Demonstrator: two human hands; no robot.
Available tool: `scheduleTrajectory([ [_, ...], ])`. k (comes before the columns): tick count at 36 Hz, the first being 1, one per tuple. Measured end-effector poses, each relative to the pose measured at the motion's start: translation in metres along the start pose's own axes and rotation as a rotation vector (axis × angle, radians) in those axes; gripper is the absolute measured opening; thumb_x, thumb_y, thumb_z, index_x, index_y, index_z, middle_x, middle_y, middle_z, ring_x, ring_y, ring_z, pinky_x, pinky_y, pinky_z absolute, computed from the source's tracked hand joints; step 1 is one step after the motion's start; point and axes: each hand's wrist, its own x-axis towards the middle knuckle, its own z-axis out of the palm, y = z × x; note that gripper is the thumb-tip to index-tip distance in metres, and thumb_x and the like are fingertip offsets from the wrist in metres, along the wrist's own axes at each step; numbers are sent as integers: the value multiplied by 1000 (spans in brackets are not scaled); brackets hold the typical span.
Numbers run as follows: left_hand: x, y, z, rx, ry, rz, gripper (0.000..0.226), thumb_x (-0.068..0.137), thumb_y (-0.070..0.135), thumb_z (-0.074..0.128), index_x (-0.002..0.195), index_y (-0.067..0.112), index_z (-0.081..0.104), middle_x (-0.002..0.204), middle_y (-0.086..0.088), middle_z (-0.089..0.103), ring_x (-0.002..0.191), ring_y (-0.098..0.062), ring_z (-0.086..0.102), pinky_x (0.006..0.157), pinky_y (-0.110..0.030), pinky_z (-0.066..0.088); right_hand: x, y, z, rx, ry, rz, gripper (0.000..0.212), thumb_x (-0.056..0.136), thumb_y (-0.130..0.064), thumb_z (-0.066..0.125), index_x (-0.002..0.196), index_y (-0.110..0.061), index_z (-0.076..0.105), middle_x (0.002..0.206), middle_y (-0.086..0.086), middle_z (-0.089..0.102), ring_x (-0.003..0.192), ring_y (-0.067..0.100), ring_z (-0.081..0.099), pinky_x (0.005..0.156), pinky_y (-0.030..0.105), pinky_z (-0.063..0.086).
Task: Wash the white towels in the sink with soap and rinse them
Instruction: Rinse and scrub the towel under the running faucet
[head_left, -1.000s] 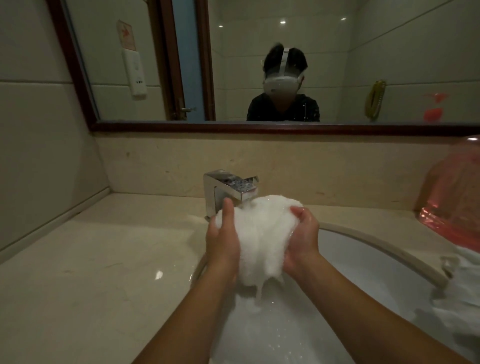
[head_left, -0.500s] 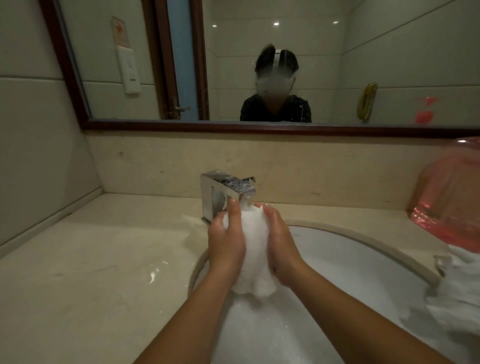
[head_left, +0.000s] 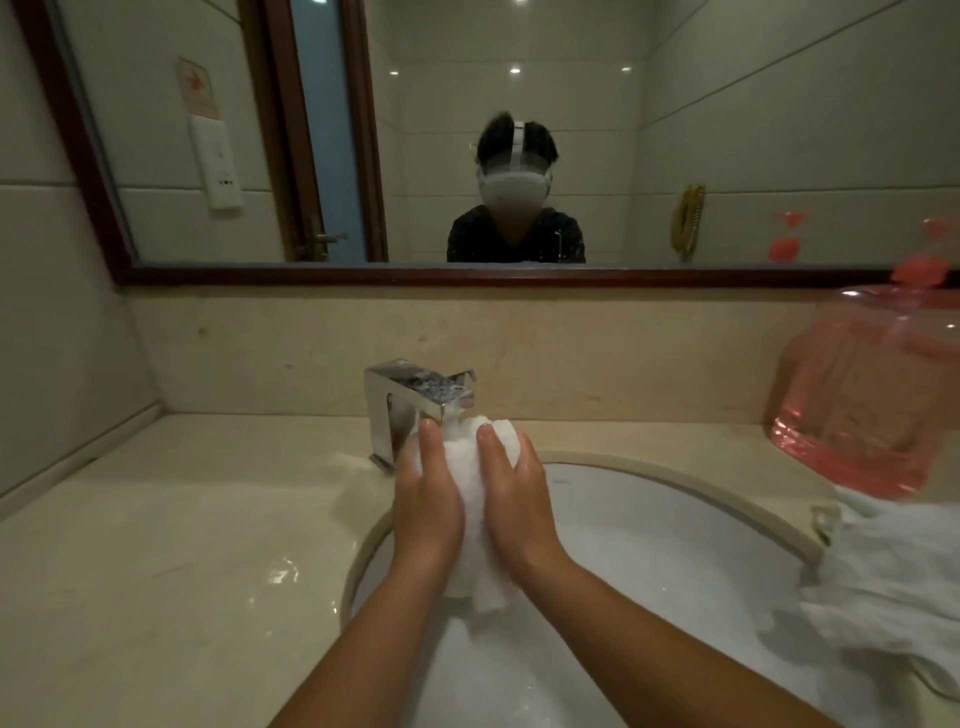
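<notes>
A wet white towel (head_left: 475, 525) is bunched into a narrow wad between my two hands, right under the spout of the chrome faucet (head_left: 410, 402), where water runs onto its top. My left hand (head_left: 426, 501) grips its left side and my right hand (head_left: 514, 501) grips its right side, fingers pointing up and curled round the cloth. The towel's lower end hangs out below my palms over the white round sink (head_left: 691, 525), which holds foamy water. Another white towel (head_left: 893, 571) lies draped over the sink's right rim.
A large clear jug of pink liquid (head_left: 862, 405) stands on the beige counter (head_left: 171, 545) at the right, beside the draped towel. A framed mirror (head_left: 467, 273) runs along the back wall and shows a person with a headset. Water drops lie on the counter left of the sink.
One second ago the towel was a wide fluffy ball held apart in my hands. My hands have since pressed together, squeezing it into a narrow wad under the running water.
</notes>
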Motion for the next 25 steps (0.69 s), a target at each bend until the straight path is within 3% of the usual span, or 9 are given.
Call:
scheduleTrajectory([
  [3,4,-1,0,-16,-12,-8,63,109,62,29,142,21,63,130,-3,65,118,-20,57,102,-34,42,-1,2,2,19,30,-17,64,91,-69,54,133,-23,67,120,-4,74,109,11,71,92,28,59],
  [6,5,-1,-1,-2,-23,-18,61,109,63,30,136,23,67,127,-3,67,122,-26,60,111,-42,45,3,6,2,-6,9,-17,33,104,-50,58,122,-24,69,112,-5,75,102,8,71,83,22,57],
  [8,4,-1,-2,12,-25,1,59,109,63,31,133,24,68,126,-2,69,122,-28,62,112,-46,46,5,7,3,-13,-11,5,29,105,-53,56,118,-29,67,113,-4,73,102,10,70,81,25,56],
  [11,-1,1,-2,18,-30,26,53,108,63,34,122,28,70,109,5,72,107,-20,67,98,-40,50,9,9,4,-39,-24,71,32,104,-63,48,110,-36,64,112,-6,69,99,7,67,78,26,52],
  [13,-6,3,-2,39,-53,40,50,106,67,35,110,31,70,101,10,71,101,-17,68,94,-39,52,10,11,3,-21,-21,125,33,105,-66,43,112,-40,62,104,-16,67,95,3,64,84,30,52],
  [16,-12,1,1,113,-85,54,81,89,92,31,113,28,75,105,4,76,102,-19,71,100,-45,56,8,17,5,-43,-6,198,52,102,-74,39,124,-36,65,112,-6,72,105,15,68,99,40,56],
  [18,-10,-2,4,192,-74,68,91,82,99,26,111,29,76,103,3,77,99,-20,72,99,-47,57,7,19,7,-60,39,203,56,101,-76,39,127,-35,66,115,-3,73,106,17,68,98,39,56],
  [22,-8,1,4,286,-30,79,84,92,86,22,119,26,73,113,-2,76,109,-26,69,99,-40,52,5,18,7,-99,133,165,39,104,-69,42,116,-37,60,95,-14,64,94,13,62,86,30,48],
  [25,-4,-1,1,324,-2,34,65,107,66,29,117,21,74,114,-8,75,112,-31,67,99,-40,49,5,16,7,-162,165,125,39,105,-64,44,113,-31,63,98,-8,64,99,18,62,85,31,44],
])
